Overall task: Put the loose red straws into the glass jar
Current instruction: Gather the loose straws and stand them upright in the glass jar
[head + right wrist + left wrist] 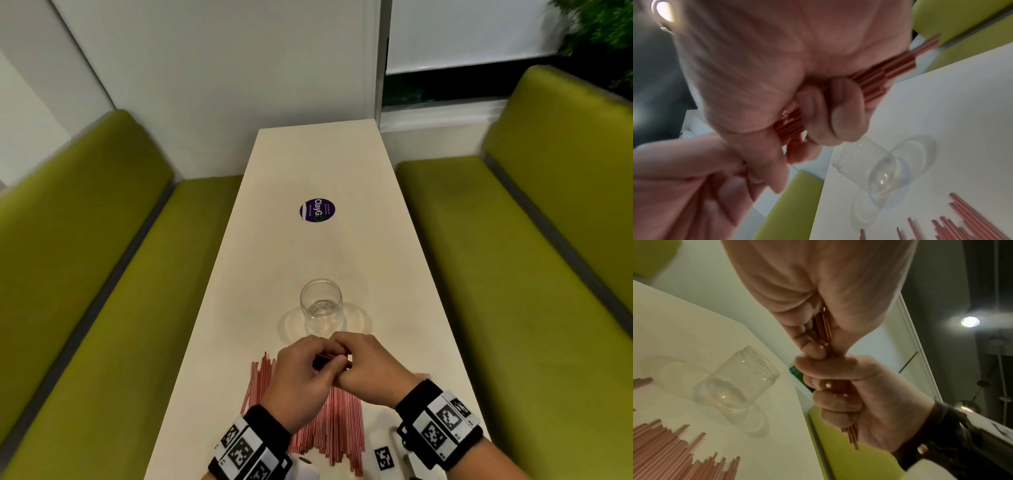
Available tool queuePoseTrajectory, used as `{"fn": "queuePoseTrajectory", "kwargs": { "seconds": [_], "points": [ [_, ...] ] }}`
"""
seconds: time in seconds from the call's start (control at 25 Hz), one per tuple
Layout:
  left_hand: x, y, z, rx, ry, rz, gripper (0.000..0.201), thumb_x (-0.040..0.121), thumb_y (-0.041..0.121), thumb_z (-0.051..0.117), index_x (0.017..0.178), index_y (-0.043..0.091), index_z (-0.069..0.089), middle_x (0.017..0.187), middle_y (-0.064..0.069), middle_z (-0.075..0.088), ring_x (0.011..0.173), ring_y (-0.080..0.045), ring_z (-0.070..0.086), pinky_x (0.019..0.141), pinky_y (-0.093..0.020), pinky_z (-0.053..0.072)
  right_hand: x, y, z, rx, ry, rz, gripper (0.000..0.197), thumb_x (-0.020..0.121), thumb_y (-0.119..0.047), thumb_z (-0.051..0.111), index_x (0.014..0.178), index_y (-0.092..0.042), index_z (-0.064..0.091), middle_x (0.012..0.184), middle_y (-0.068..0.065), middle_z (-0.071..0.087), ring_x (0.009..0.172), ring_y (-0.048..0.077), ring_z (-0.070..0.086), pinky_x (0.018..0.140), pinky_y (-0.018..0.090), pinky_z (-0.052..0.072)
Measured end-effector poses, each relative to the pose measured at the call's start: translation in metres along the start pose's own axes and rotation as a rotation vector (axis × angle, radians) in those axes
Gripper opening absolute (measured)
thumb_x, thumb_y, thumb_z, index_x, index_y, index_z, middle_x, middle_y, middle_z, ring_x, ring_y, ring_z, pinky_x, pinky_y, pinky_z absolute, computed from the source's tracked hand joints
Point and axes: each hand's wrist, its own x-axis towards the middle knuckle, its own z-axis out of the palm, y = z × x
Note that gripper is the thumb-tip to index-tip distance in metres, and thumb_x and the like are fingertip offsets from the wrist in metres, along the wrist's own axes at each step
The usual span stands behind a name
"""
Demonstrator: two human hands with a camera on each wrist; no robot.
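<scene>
An empty clear glass jar (321, 305) stands upright on the white table (308, 164), also seen in the left wrist view as jar (740, 379) and in the right wrist view as jar (865, 164). Just in front of it both hands meet above the table. My left hand (301, 377) and right hand (366, 370) both grip one bundle of red straws (838, 386), fingers curled round it; the bundle (875, 79) sticks out past the right fist. A large pile of loose red straws (329, 428) lies on the table under my wrists.
A round purple sticker (317, 210) sits farther up the table. Green bench seats (102, 274) flank the table on both sides. A small white marker block (383, 457) lies near the table's front edge by my right wrist.
</scene>
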Motion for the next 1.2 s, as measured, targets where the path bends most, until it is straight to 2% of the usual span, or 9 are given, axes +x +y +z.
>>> {"fn": "queuePoseTrajectory", "kwargs": {
  "seconds": [0.08, 0.2, 0.36, 0.52, 0.64, 0.72, 0.96, 1.08, 1.2],
  "points": [
    [0.006, -0.005, -0.013, -0.025, 0.018, -0.029, 0.022, 0.084, 0.006, 0.074, 0.083, 0.027, 0.073, 0.082, 0.015, 0.073, 0.08, -0.003, 0.07, 0.071, -0.018, 0.053, 0.0, -0.001, -0.003, 0.16, -0.029, -0.041, 0.01, 0.079, -0.022, 0.07, 0.088, -0.025, 0.065, 0.084, 0.003, 0.068, 0.063, 0.004, 0.057, 0.056, 0.027, 0.048],
    [0.018, -0.014, -0.032, -0.003, 0.15, -0.059, 0.017, 0.084, 0.006, 0.075, 0.082, 0.023, 0.073, 0.077, 0.013, 0.072, 0.074, -0.004, 0.068, 0.066, -0.013, 0.049, 0.007, 0.008, -0.011, 0.55, 0.028, 0.087, 0.019, 0.093, -0.032, 0.063, 0.104, -0.017, 0.067, 0.086, 0.017, 0.071, 0.043, 0.017, 0.049, 0.044, 0.023, 0.035],
    [0.025, -0.008, -0.019, 0.017, 0.006, -0.084, 0.013, 0.083, 0.013, 0.077, 0.083, 0.026, 0.073, 0.076, 0.01, 0.071, 0.073, -0.003, 0.068, 0.065, -0.016, 0.05, 0.02, 0.012, 0.003, 0.835, 0.112, 0.274, 0.04, 0.101, -0.043, 0.05, 0.092, -0.009, 0.069, 0.064, 0.006, 0.054, 0.04, 0.014, 0.03, 0.045, 0.023, 0.018],
    [0.048, -0.001, -0.031, 0.089, 0.039, -0.066, 0.01, 0.085, 0.012, 0.075, 0.084, 0.022, 0.072, 0.08, 0.01, 0.07, 0.074, -0.003, 0.066, 0.068, -0.017, 0.052, 0.027, 0.021, 0.004, 0.786, 0.276, 0.346, 0.04, 0.104, -0.038, 0.045, 0.091, -0.006, 0.066, 0.07, 0.006, 0.055, 0.048, 0.016, 0.045, 0.046, 0.024, 0.028],
    [0.092, -0.004, -0.055, 0.416, 0.172, 0.163, 0.007, 0.089, 0.006, 0.068, 0.09, 0.012, 0.072, 0.087, 0.003, 0.066, 0.075, -0.01, 0.059, 0.071, -0.02, 0.047, 0.027, 0.037, -0.003, 0.659, 0.361, 0.416, 0.031, 0.101, -0.03, 0.048, 0.095, -0.005, 0.064, 0.081, 0.007, 0.057, 0.058, 0.017, 0.048, 0.05, 0.026, 0.031],
    [0.127, -0.012, -0.057, 0.589, 0.06, 0.197, 0.011, 0.092, 0.003, 0.06, 0.094, 0.008, 0.07, 0.091, -0.003, 0.063, 0.079, -0.018, 0.058, 0.073, -0.028, 0.047, 0.025, 0.043, -0.003, 0.599, 0.341, 0.442, 0.024, 0.099, -0.026, 0.05, 0.095, -0.007, 0.065, 0.083, 0.007, 0.059, 0.062, 0.017, 0.05, 0.052, 0.024, 0.034],
    [0.175, -0.043, -0.019, 0.883, -0.578, 0.017, 0.02, 0.096, 0.006, 0.046, 0.097, 0.005, 0.066, 0.103, -0.013, 0.06, 0.094, -0.03, 0.059, 0.083, -0.035, 0.047, 0.02, 0.054, 0.007, 0.406, 0.276, 0.434, 0.016, 0.098, -0.024, 0.055, 0.089, -0.015, 0.064, 0.083, 0.002, 0.063, 0.069, 0.013, 0.055, 0.07, 0.029, 0.046],
    [0.181, -0.048, -0.011, 0.928, -0.629, 0.003, 0.019, 0.098, 0.015, 0.048, 0.097, 0.007, 0.065, 0.107, -0.011, 0.058, 0.094, -0.03, 0.06, 0.084, -0.039, 0.05, 0.011, 0.057, 0.008, 0.364, 0.265, 0.428, 0.016, 0.097, -0.026, 0.055, 0.093, -0.013, 0.063, 0.083, 0.002, 0.065, 0.065, 0.01, 0.054, 0.065, 0.025, 0.043],
    [0.179, -0.049, -0.015, 0.942, -0.519, 0.089, 0.018, 0.098, 0.019, 0.052, 0.11, 0.014, 0.064, 0.123, -0.005, 0.052, 0.094, -0.029, 0.062, 0.08, -0.039, 0.052, 0.002, 0.062, 0.01, 0.283, 0.242, 0.431, 0.013, 0.096, -0.029, 0.056, 0.094, -0.018, 0.062, 0.081, 0.0, 0.065, 0.069, 0.013, 0.056, 0.066, 0.028, 0.043]
  ]
}}
